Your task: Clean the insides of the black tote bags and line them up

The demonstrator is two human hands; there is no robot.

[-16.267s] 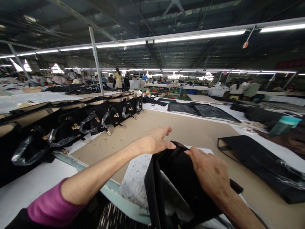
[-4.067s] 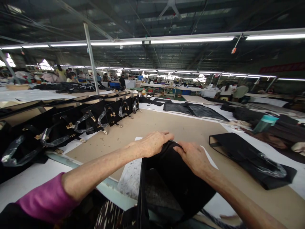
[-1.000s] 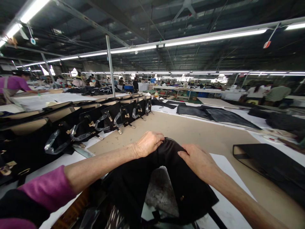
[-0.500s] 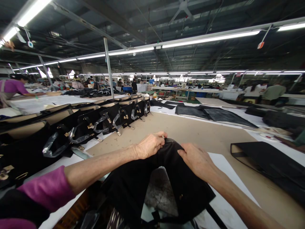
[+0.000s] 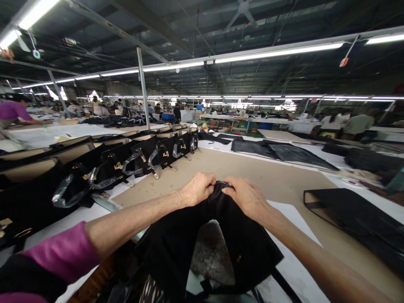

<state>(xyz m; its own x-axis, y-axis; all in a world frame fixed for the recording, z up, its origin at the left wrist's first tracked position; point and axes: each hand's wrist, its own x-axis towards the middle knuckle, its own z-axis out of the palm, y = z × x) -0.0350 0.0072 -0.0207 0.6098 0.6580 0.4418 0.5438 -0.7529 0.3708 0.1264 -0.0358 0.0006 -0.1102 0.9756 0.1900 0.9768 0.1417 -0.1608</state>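
A black bag lies before me, bent into an arch, with a dark grey worn surface showing through its gap. My left hand pinches the bag's far edge near the top of the arch. Close beside it, my right hand grips the same edge, thumb on the near face and fingers over the far side. Small metal hardware shows on the bag's right part. A black strap hangs at its lower right. The fingertips beyond the edge are partly hidden.
Rows of black handbags with gold clasps and plastic-wrapped handles stand at left. Another black bag lies at right on the brown-topped table. Black panels lie farther back. Several people work in the background.
My right hand has moved left along the bag's edge, closer to my left hand. The left hand has shifted slightly, and the bag's top edge is bunched between them.
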